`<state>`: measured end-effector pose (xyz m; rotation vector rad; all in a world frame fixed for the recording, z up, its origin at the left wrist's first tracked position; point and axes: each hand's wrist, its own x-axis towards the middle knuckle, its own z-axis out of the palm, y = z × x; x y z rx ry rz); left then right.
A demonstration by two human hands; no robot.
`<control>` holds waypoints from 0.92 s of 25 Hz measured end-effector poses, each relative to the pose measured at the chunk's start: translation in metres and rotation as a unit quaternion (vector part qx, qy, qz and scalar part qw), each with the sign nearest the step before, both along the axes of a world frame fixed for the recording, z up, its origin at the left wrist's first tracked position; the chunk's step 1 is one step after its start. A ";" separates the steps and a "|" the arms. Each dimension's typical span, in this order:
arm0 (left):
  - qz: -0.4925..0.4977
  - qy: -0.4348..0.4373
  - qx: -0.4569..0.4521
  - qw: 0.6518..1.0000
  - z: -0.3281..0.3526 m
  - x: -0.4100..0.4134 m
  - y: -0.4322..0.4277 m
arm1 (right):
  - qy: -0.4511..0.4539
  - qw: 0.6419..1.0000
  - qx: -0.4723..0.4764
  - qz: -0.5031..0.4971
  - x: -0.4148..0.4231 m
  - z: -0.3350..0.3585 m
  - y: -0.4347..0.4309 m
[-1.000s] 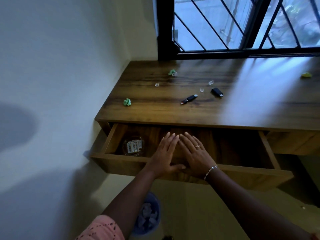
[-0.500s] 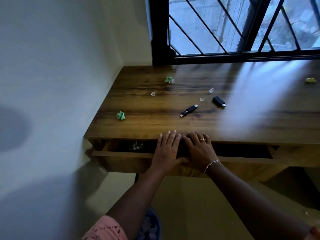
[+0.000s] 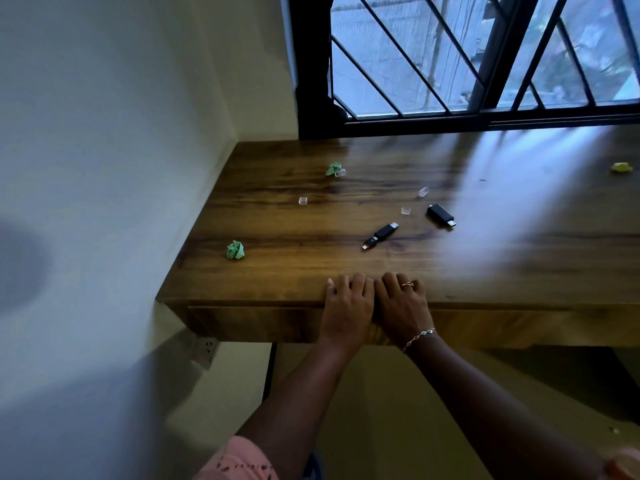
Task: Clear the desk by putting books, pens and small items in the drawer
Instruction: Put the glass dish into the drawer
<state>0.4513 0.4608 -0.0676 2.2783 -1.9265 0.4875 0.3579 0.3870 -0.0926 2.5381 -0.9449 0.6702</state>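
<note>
The left hand [image 3: 348, 308] and the right hand [image 3: 403, 306] lie side by side, touching, with palms flat against the drawer front [image 3: 249, 323], well right of its left end. Neither pinches anything: the relaxed fingers bend over the drawer front's top edge and rest on the desk [image 3: 294, 275]. A ring [image 3: 407, 284] shows on a right finger and a bracelet [image 3: 419, 337] on that wrist, just in front of the drawer front. The drawer front sits flush under the desk top, closed

Beyond the drawer front, straight past the hands, a black USB stick with a red end [image 3: 380, 235] lies on the wood. A second black USB stick [image 3: 440, 215] lies a little farther from the drawer front and more to the right, with small clear caps [image 3: 406, 211] scattered near the two and farther back. Beyond the drawer front's left end sits a green paper ball [image 3: 236, 250]. Another green paper ball [image 3: 334, 169] lies much farther back, a clear cap touching it. A yellow scrap [image 3: 621, 167] lies far back at the right. Below the drawer front's left end a wall socket [image 3: 204, 348] is set in the wall
</note>
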 end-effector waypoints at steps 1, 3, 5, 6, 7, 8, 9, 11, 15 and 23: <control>-0.001 -0.008 0.001 1.000 -0.001 0.000 -0.003 | -0.014 1.000 -0.010 -0.003 0.001 0.000 -0.001; -0.004 -0.015 0.019 1.000 -0.002 0.000 -0.005 | -0.041 0.999 -0.027 -0.001 0.002 -0.001 -0.002; -0.011 -0.019 0.031 0.999 -0.004 0.001 -0.005 | -0.054 0.998 -0.035 0.003 0.002 -0.002 -0.003; -0.014 -0.019 0.032 0.999 -0.004 0.002 -0.005 | -0.051 0.998 -0.038 0.000 0.002 -0.002 -0.004; -0.014 -0.022 0.033 0.999 -0.004 0.002 -0.004 | -0.047 0.998 -0.041 -0.006 0.002 -0.003 -0.004; -0.013 -0.024 0.038 0.999 -0.004 0.003 -0.004 | -0.044 0.998 -0.040 -0.012 0.002 -0.004 -0.003; -0.011 -0.023 0.044 0.999 -0.002 0.002 -0.004 | -0.044 0.998 -0.038 -0.015 0.002 -0.004 -0.002; 0.000 -0.013 0.056 0.998 0.001 -0.001 -0.005 | -0.038 0.999 -0.023 -0.017 0.002 -0.004 -0.001; -0.007 0.006 0.088 0.996 0.013 -0.006 -0.003 | 0.001 0.999 0.046 0.004 -0.010 0.008 0.002; -0.048 0.089 0.023 0.995 0.036 0.010 -0.011 | 0.054 0.981 0.146 0.116 -0.060 0.030 -0.014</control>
